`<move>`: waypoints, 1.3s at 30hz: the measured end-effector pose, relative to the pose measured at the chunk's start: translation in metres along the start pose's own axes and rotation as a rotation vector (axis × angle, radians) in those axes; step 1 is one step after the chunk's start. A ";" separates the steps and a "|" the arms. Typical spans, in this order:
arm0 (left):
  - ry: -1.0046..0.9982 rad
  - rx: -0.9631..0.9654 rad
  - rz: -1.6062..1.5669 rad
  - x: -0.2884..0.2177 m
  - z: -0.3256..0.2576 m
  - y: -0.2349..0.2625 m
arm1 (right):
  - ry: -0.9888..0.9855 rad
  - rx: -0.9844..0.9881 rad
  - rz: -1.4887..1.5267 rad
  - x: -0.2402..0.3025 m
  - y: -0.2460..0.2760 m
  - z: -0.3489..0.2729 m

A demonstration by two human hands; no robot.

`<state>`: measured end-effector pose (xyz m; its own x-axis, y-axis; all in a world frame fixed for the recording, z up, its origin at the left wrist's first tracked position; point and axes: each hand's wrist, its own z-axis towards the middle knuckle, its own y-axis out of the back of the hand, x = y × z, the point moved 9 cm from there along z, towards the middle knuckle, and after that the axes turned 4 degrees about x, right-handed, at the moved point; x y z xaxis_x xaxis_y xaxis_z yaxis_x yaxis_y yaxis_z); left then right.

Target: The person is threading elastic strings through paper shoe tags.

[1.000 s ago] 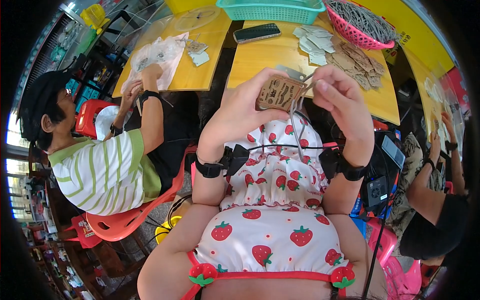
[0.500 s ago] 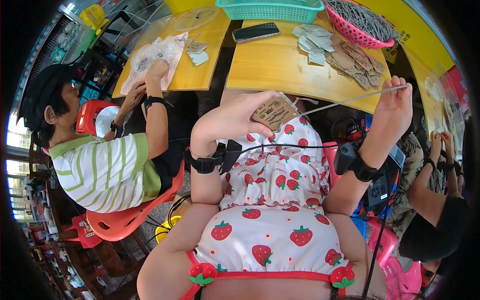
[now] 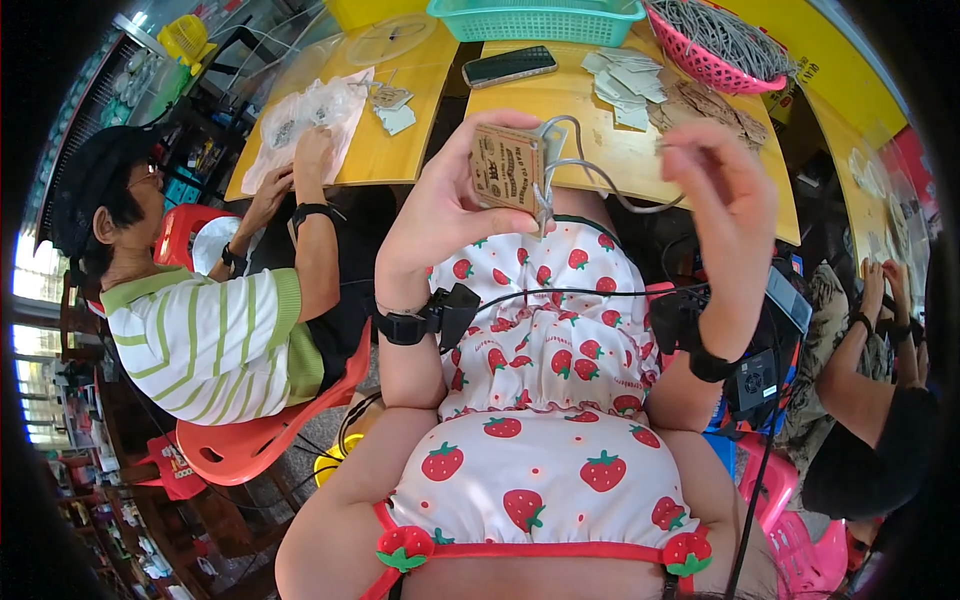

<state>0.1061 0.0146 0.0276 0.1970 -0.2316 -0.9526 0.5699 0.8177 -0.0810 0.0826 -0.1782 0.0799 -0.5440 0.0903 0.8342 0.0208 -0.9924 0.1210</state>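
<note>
My left hand (image 3: 445, 195) is closed on a brown printed card tag (image 3: 508, 172), with a paler grey edge showing behind it. A thin grey cord (image 3: 598, 172) is tied at the card's right side and loops out to the right. My right hand (image 3: 728, 190) is raised at the far end of that cord, its fingers curled and smeared by motion. Whether it grips the cord is not clear. Both hands are above my lap, just in front of the yellow table (image 3: 560, 100).
On the table lie a phone (image 3: 510, 66), pale cards (image 3: 625, 85) and brown cards (image 3: 715, 110). A teal basket (image 3: 540, 20) and a pink basket of grey cords (image 3: 715, 50) stand behind. A co-worker (image 3: 200, 300) sits at left; another person's hands (image 3: 885, 285) are at right.
My right hand has moved left and in toward the card, and the cord has gone from taut to slack loops. My left hand has raised and turned the card.
</note>
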 end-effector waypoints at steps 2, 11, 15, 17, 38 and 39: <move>-0.003 0.004 0.005 0.001 0.002 -0.003 | 0.071 0.035 -0.197 0.001 -0.016 0.001; 0.027 0.068 -0.008 0.004 0.006 -0.018 | -0.013 0.042 -0.164 -0.014 -0.035 0.002; 0.042 0.075 0.023 0.006 0.007 -0.018 | -0.054 0.064 -0.067 -0.020 -0.036 0.003; 0.034 0.076 0.029 0.008 0.005 -0.017 | -0.065 0.084 -0.007 -0.021 -0.038 0.003; 0.052 -0.038 0.187 0.003 0.010 -0.022 | -0.102 -0.094 0.232 -0.017 -0.028 0.000; 0.034 -0.037 0.226 0.002 0.010 -0.021 | -0.048 -0.075 0.075 -0.011 -0.028 0.001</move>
<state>0.1026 -0.0083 0.0299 0.2888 -0.0234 -0.9571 0.4851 0.8654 0.1252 0.0887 -0.1512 0.0673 -0.5024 0.0178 0.8645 -0.0038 -0.9998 0.0183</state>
